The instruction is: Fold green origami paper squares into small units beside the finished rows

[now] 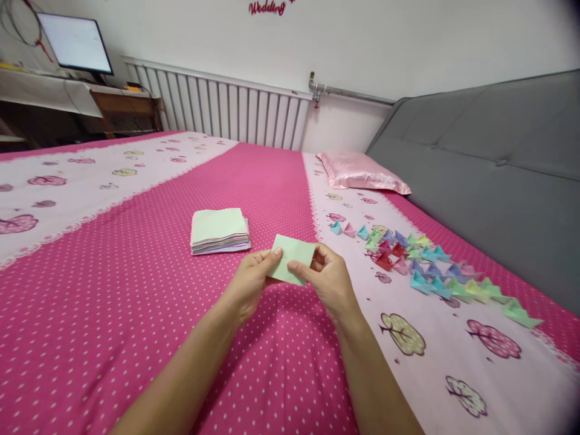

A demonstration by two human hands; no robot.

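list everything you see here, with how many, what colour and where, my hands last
paper piece: 1, pale green, between both hands
paper stack: 1, pale green on top, mixed edges, left of the hands
folded paper boats: many, overlapping, mixed colours, on the bed's right
bedspread: 1, pink and white, underneath
pillow: 1, pink, near headboard
headboard: 1, grey, right
radiator: 1, white, far wall
pipe: 1, grey, right of radiator
"Wedding" sign: 1, red, top of wall
monitor: 1, dark frame, on desk
desk: 1, brown, white cover, far left
left hand: 1, bare, gripping paper
right hand: 1, bare, gripping paper
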